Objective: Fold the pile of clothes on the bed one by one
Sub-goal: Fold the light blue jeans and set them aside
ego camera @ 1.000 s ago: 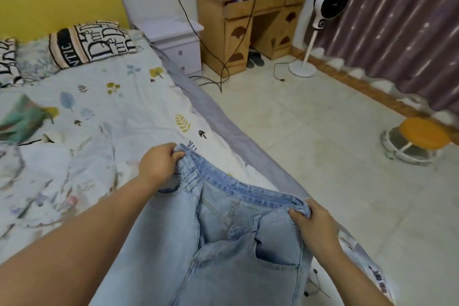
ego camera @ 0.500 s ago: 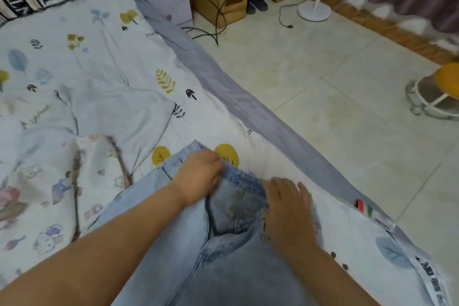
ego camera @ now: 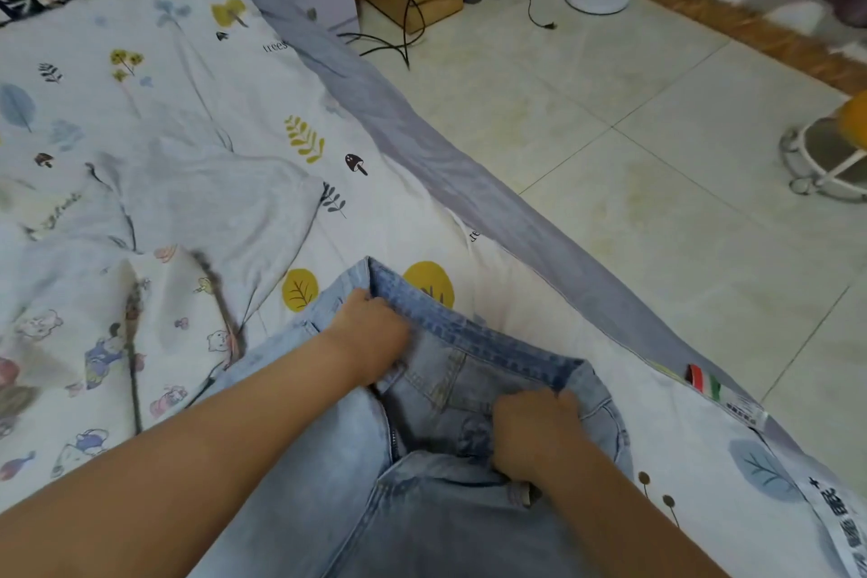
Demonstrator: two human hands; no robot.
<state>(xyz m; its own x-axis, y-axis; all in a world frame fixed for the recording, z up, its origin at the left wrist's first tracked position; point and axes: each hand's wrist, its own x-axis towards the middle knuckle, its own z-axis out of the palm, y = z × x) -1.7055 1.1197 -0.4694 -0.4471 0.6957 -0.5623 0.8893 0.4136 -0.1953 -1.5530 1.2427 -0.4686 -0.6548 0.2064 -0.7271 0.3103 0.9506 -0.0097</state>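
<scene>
Now, head view: light-blue jeans (ego camera: pixel 450 413) lie on bed (ego camera: pixel 399 211), waistband toward bed's floor-side edge. Left hand (ego camera: pixel 370 333) grips waistband's far end, fingers curled into denim. Right hand (ego camera: pixel 535 432) grips near end, fingers curled. White printed garment (ego camera: pixel 197 221) crumpled on bed, left of jeans.

My left hand (ego camera: pixel 370 333) and right hand (ego camera: pixel 535 432) both grip the waistband of the light blue jeans (ego camera: pixel 450 390), fingers (ego camera: pixel 375 298) curled into the denim, which lies on the bed (ego camera: pixel 399 211). A pale printed garment (ego camera: pixel 187 211) lies crumpled to the left, near the jeans.
</scene>
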